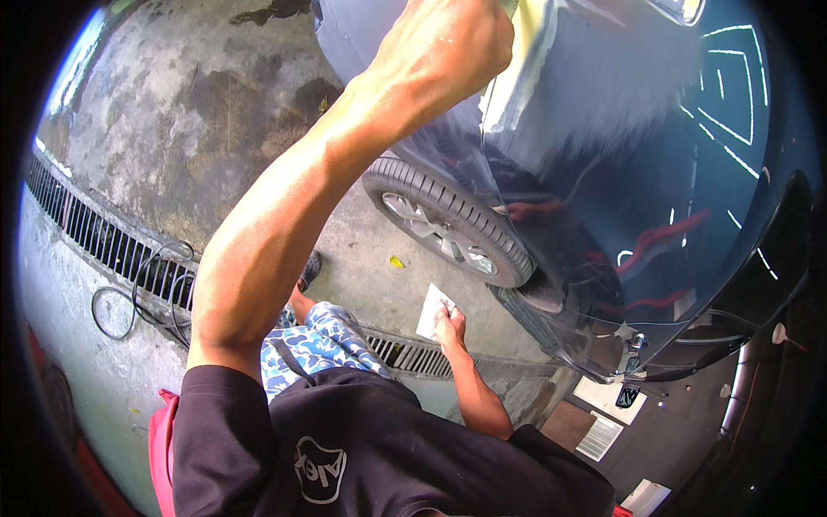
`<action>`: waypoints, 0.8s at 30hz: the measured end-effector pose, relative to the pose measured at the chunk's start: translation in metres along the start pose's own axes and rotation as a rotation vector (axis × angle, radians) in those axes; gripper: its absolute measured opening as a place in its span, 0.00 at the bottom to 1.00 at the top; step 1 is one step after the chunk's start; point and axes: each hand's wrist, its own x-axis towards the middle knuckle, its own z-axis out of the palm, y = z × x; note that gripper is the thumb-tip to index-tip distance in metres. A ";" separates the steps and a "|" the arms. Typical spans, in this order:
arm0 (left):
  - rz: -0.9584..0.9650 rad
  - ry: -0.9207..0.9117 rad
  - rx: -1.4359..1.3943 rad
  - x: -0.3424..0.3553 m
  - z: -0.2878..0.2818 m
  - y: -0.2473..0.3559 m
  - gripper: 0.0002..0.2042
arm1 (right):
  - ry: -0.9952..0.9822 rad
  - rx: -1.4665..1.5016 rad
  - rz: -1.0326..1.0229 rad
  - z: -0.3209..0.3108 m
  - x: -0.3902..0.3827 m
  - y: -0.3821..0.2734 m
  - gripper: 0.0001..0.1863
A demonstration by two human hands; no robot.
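Note:
My left hand [465, 39] reaches up to the grey-blue car body [603, 95] at the top, beside a pale yellow patch [527, 60] edged with dull, scuffed paint. Its fingers are curled; whatever they hold is hidden by the hand and the frame's edge. Lower down, my right hand [450, 326] is closed on a flat white sheet or pad [428, 306], held out below the car's wheel [448, 226], which has a silver rim.
Stained concrete floor [198, 103] extends left. A metal drain grate [86, 233] crosses it, with a black hose [116, 334] lying over it. Red fabric or plastic [162, 431] shows at lower left, and several flat boards [603, 396] lie at lower right.

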 end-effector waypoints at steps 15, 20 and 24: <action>-0.071 -0.007 -0.001 -0.009 0.004 0.002 0.07 | -0.006 0.023 -0.031 -0.006 0.008 0.019 0.14; -0.001 0.021 -0.013 -0.013 0.008 -0.002 0.06 | 0.016 0.006 -0.058 -0.007 0.025 0.037 0.14; -0.023 -0.001 -0.019 -0.018 0.009 -0.002 0.06 | 0.002 0.004 -0.049 -0.006 0.024 0.039 0.14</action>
